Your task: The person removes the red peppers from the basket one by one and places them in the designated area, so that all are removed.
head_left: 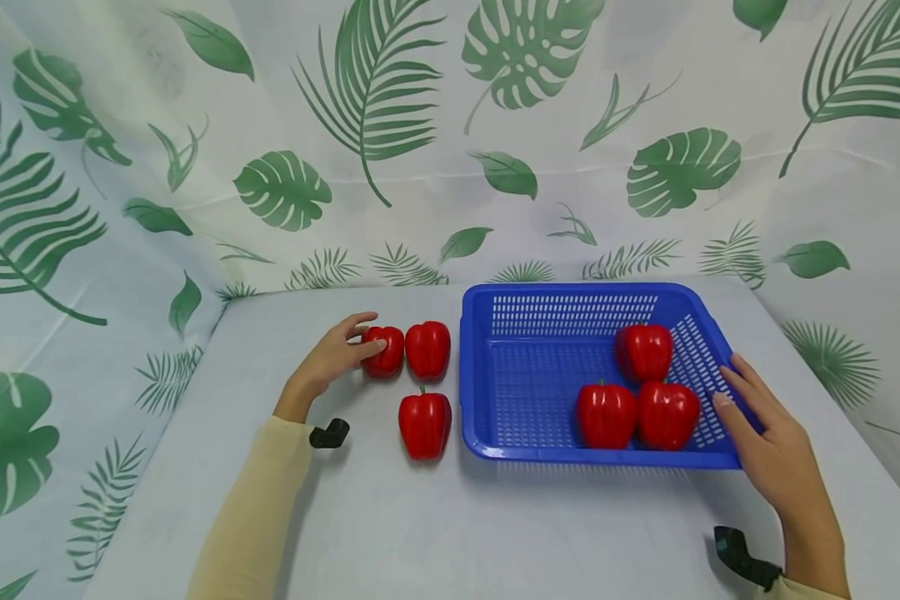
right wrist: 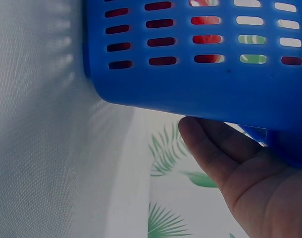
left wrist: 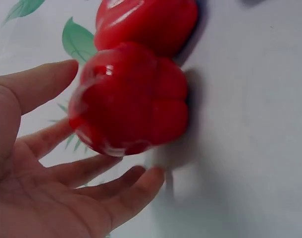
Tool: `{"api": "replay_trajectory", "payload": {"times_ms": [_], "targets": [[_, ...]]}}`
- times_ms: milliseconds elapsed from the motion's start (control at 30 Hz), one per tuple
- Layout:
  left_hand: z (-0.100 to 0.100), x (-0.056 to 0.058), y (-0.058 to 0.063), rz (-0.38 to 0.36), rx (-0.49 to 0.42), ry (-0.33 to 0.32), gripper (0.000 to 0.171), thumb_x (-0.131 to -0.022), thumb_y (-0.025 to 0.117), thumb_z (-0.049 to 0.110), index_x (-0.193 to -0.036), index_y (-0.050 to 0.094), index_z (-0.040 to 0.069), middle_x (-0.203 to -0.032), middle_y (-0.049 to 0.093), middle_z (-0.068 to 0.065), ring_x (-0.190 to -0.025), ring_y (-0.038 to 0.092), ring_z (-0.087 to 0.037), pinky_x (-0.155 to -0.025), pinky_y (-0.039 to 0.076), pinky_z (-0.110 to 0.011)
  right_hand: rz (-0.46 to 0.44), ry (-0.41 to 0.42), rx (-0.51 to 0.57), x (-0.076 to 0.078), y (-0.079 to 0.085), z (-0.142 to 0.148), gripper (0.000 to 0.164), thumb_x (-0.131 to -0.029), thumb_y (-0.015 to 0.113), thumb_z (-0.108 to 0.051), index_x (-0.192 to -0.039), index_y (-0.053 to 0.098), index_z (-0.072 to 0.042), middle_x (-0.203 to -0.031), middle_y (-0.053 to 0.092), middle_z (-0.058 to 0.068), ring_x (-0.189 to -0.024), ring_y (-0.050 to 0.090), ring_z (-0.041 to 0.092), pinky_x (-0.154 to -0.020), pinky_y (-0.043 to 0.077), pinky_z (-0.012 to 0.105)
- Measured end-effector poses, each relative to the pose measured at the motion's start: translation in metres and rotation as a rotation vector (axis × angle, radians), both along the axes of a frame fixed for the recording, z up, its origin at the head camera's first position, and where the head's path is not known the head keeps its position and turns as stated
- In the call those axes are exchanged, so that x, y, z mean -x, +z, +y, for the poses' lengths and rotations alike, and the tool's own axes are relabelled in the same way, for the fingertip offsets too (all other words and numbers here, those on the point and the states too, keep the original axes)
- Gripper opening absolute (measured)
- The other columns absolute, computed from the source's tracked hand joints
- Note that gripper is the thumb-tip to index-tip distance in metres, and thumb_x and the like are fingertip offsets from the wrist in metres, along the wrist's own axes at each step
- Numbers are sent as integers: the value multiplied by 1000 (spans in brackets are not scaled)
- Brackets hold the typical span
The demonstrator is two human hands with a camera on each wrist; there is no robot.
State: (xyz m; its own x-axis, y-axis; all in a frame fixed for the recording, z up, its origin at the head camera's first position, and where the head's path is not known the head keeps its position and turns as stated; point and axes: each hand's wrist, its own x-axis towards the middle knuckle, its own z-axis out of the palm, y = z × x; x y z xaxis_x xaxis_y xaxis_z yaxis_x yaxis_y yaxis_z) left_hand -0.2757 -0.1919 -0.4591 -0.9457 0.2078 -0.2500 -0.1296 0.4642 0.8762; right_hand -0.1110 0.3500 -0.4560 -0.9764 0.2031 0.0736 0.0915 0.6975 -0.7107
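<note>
My left hand [head_left: 337, 357] reaches around a red bell pepper [head_left: 384, 353] at the left of the group, thumb and fingers spread. The left wrist view shows that bell pepper [left wrist: 131, 104] between the thumb and the loosely bent fingers, with a gap at the thumb. A second bell pepper [head_left: 427, 350] sits right beside it, and a third [head_left: 424, 425] lies nearer. My right hand [head_left: 776, 442] holds the right rim of a blue plastic basket [head_left: 540, 455], thumb over the edge. In the right wrist view its fingers [right wrist: 205, 148] lie along the basket's rim.
Inside the basket, three red bell peppers [head_left: 606, 417] sit together toward the right. The white table [head_left: 420, 533] meets a leaf-printed curtain [head_left: 420, 167] at the back and sides. A black wrist mount [head_left: 330, 433] juts out beside the left sleeve.
</note>
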Motion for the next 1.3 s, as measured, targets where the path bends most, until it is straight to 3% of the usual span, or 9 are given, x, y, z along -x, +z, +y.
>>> {"api": "replay_trajectory", "payload": {"times_ms": [167, 267, 600, 1000, 1300], "targets": [[5, 1, 10, 85, 50, -4, 82, -106, 63, 38, -172, 20, 17, -175, 20, -20, -160, 20, -42, -122, 26, -70, 7, 4, 0, 0, 0, 0, 62, -115, 45, -33, -169, 28, -8, -177, 14, 15, -154, 16, 61, -98, 30, 88], [13, 1, 19, 120, 76, 3, 87, -105, 61, 44, -174, 12, 25, -178, 14, -13, -161, 15, -39, -122, 22, -72, 10, 5, 1, 0, 0, 0, 62, -115, 45, -32, -169, 28, -8, -177, 14, 16, -154, 16, 60, -98, 29, 88], [41, -3, 44, 202, -19, -2, 86, -105, 63, 42, -174, 14, 28, -177, 18, -12, -162, 17, -36, -121, 21, -74, 14, 4, 5, 0, 0, -1, 62, -115, 45, -32, -169, 29, -8, -177, 14, 15, -155, 15, 60, -99, 29, 87], [67, -2, 54, 255, -138, -25, 78, -106, 62, 39, -173, 23, 28, -174, 29, -14, -160, 26, -34, -122, 27, -68, 23, 8, -6, -1, 1, -1, 62, -115, 46, -32, -169, 29, -7, -177, 16, 16, -154, 17, 61, -97, 30, 88], [95, -3, 63, 262, -222, -54, 82, -105, 64, 39, -173, 19, 31, -173, 31, -10, -159, 29, -29, -123, 30, -64, 15, 4, -15, 0, 1, 0, 62, -115, 45, -32, -169, 28, -6, -177, 15, 17, -153, 16, 62, -97, 30, 88]]}}
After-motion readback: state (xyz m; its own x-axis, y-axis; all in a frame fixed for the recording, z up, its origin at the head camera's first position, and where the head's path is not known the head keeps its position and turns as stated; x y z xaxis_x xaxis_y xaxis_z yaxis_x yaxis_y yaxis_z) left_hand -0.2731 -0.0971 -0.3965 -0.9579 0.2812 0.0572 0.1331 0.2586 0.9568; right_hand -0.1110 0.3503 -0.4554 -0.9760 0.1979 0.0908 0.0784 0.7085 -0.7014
